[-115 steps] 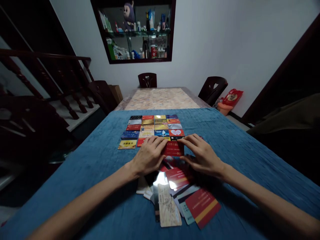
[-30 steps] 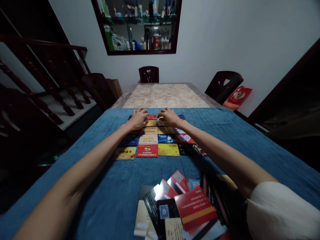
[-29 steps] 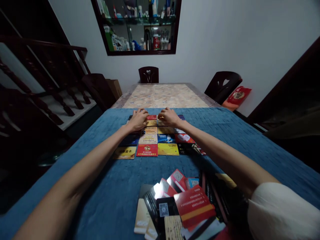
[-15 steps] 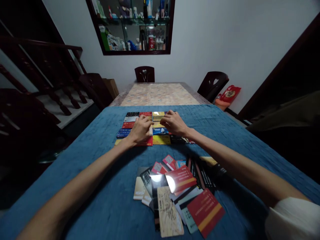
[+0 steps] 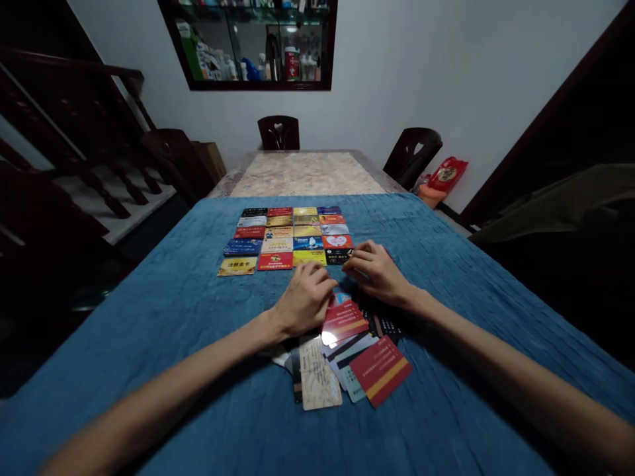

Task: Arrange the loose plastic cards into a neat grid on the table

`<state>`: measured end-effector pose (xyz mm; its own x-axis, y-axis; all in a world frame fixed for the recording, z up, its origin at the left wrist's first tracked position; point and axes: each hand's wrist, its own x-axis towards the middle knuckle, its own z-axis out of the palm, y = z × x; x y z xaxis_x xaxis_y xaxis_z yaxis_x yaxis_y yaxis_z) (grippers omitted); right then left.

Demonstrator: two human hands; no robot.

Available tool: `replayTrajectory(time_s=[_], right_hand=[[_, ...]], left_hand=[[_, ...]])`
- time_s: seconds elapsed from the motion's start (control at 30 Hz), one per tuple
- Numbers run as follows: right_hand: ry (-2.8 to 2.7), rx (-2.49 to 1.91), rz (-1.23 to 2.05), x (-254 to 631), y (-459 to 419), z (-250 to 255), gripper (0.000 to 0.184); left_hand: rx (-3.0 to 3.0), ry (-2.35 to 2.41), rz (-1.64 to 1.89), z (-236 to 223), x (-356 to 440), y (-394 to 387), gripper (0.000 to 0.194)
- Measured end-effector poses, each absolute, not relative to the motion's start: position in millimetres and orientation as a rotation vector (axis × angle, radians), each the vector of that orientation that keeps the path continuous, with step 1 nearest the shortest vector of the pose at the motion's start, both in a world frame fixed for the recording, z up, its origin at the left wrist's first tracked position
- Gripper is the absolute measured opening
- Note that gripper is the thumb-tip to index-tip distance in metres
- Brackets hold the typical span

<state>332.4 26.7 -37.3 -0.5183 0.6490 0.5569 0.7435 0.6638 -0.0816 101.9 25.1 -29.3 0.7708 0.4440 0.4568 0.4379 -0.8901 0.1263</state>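
Observation:
My left hand is over the upper left of a loose pile of cards, its fingers curled inward; whatever they hold, if anything, is hidden. Beside it my right hand has bent fingers at the pile's top edge, near a black VIP card; its grip is hidden too. A red card with an orange stripe, a beige patterned card and another red card lie in the pile. Beyond my hands, several cards form neat rows, among them a yellow card and a gold card.
A blue cloth covers the near part of the table, with a patterned tabletop beyond. Dark chairs stand around it. A red bag sits on the right, and a railing runs along the left.
Both hands have drawn back from the card rows toward the loose pile, the left one also moving right. The rows are now mostly uncovered. The camera view has shifted a little.

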Motion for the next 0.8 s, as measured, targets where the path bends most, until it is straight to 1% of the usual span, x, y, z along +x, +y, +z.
replayTrajectory(time_s=[0.27,0.47,0.6,0.8], right_hand=[[-2.337,-0.989,-0.035,333.3,-16.1,-35.0,0.014],[-2.375,-0.939,0.108,331.2,-28.4,-33.8,0.013],[-2.445,-0.947,0.194,333.8,-34.3,-36.1,0.019],[-2.508,-0.946,0.255,335.3,-39.1,-33.4,0.035]], left_hand=[[2.873,0.582,0.742,-31.4,97.1,-10.6,0.021],[2.842,0.564,0.713,-37.6,90.7,-13.6,0.033],[2.819,0.594,0.696,-36.1,90.0,-14.7,0.037],[2.801,0.666,0.627,-34.0,91.3,-15.6,0.035]])
